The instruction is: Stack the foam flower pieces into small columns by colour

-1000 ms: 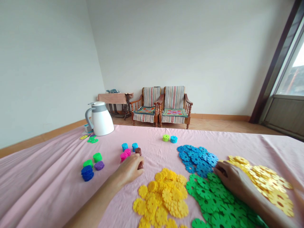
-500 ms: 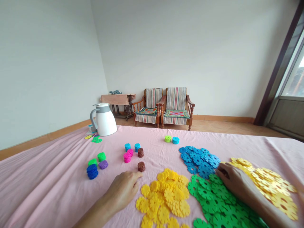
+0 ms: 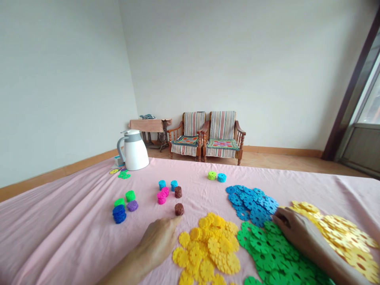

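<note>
My left hand [image 3: 160, 239] rests low over the pink cloth with its fingers curled, its front just below a small stack of brown flower-shaped discs [image 3: 179, 209]. Whatever those fingers may hold is hidden under the hand. At the right, my right hand [image 3: 293, 229] is bent closed where a blue disc pile [image 3: 252, 202], a green disc pile [image 3: 276, 253] and a paler yellow pile [image 3: 347, 233] meet. Its fingertips are by the edge of the blue discs; their contents cannot be made out. Between the hands lies a yellow disc pile [image 3: 208, 249].
Short stacks stand farther off: dark blue [image 3: 119, 213], purple [image 3: 132, 205], bright green [image 3: 130, 195], pink [image 3: 162, 198], lime [image 3: 211, 175] and light blue [image 3: 221, 177]. A white jug [image 3: 135, 152] stands at the back left, beside loose discs [image 3: 124, 174]. Two armchairs [image 3: 223, 136] are beyond the table.
The view has shifted slightly, so everything sits a little farther right in the picture. Both hands stay almost where they were, with the fingers still curled.
</note>
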Tool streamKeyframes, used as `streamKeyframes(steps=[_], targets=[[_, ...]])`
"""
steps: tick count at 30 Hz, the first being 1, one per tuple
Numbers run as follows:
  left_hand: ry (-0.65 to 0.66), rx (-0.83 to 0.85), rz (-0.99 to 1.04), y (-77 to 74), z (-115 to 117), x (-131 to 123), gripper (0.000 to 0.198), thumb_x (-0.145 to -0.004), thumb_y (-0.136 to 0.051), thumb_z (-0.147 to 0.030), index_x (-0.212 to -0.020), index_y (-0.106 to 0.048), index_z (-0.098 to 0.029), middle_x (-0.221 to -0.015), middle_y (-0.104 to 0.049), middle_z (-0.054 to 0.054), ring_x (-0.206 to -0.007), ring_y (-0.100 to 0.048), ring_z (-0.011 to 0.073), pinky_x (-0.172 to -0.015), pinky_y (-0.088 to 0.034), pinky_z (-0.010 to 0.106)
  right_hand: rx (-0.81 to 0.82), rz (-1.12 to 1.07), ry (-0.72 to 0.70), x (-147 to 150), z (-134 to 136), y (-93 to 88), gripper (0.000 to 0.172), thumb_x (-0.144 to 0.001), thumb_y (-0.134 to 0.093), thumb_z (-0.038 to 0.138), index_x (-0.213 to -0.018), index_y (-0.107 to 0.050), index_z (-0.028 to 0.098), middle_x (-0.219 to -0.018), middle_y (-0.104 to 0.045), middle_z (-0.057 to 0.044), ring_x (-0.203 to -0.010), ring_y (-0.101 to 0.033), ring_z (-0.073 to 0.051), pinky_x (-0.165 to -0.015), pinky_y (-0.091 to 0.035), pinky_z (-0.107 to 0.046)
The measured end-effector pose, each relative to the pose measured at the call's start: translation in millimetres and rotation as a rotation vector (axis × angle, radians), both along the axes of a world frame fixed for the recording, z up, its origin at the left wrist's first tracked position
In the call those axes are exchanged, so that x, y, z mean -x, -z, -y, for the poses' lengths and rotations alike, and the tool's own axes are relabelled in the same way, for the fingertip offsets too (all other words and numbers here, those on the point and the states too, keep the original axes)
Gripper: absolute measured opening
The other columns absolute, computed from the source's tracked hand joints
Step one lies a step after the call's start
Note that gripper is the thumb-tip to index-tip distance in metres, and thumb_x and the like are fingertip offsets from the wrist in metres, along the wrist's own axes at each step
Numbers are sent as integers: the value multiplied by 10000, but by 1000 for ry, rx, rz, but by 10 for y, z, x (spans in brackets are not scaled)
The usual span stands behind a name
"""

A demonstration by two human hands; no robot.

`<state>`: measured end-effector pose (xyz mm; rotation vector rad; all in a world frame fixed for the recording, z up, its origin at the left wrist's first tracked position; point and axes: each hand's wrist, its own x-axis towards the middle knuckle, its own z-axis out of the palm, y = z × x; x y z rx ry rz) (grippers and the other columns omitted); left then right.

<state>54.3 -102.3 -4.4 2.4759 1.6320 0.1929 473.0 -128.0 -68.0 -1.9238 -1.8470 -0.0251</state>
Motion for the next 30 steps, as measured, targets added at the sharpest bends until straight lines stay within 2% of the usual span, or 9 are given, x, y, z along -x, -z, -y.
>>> streamKeyframes(steps=[10, 20, 30], targets=[[15, -48, -46, 28, -94, 14, 415, -763, -402, -112, -1126, -558, -237, -938, -687, 89, -892, -637, 234, -743, -452, 293, 5, 13, -1, -6, -4, 8, 278, -775, -429, 454, -667, -551, 228, -653, -600, -18, -610, -545, -173, -591, -375, -280], [-36, -106, -55, 64, -304, 92, 444, -746, -418, -111, -1147, -559, -239, -977, -684, 89, -938, -627, 228, -780, -446, 293, 15, 27, 0, -3, -4, 13, 290, -793, -410, 459, -671, -542, 231, -651, -595, -13, -612, -551, -172, -595, -380, -283], [-67, -152, -26, 84, -379, 129, 352, -742, -439, -120, -1036, -595, -237, -920, -687, 55, -893, -630, 209, -753, -439, 269, -3, 12, -7, -25, -20, 34, 284, -781, -424, 454, -658, -547, 230, -643, -603, -17, -602, -551, -172, -583, -379, -281]])
